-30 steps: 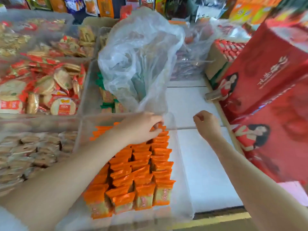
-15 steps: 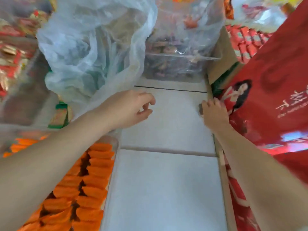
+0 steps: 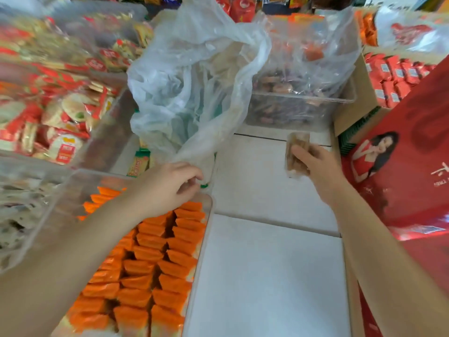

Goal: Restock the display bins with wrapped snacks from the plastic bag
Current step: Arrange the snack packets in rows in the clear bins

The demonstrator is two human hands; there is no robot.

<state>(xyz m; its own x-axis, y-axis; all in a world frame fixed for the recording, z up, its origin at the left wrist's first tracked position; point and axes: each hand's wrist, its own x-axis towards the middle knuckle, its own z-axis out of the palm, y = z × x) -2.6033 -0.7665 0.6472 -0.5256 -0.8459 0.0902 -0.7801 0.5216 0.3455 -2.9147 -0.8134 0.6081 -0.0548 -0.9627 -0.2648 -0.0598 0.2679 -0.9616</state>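
A big clear plastic bag (image 3: 194, 76) stands open in the middle of the display. My left hand (image 3: 167, 186) pinches the bag's lower edge, just above a clear bin (image 3: 208, 210) filled with rows of orange wrapped snacks (image 3: 158, 254). My right hand (image 3: 315, 164) grips a brown wrapped snack (image 3: 295, 147) over the white shelf surface (image 3: 267, 263). Behind it stands a clear bin of dark brown snacks (image 3: 301, 105) draped with plastic.
Bins of red-and-white wrapped crackers (image 3: 60, 117) fill the left side. A pale-snack bin (image 3: 21, 210) sits at lower left. Red gift boxes (image 3: 401, 166) wall off the right, with a carton of red packets (image 3: 393, 76) behind them.
My right hand, which held nothing before, now grips a brown wrapped snack picked up near the red boxes. My left hand moved from the orange snacks to the bag's edge.
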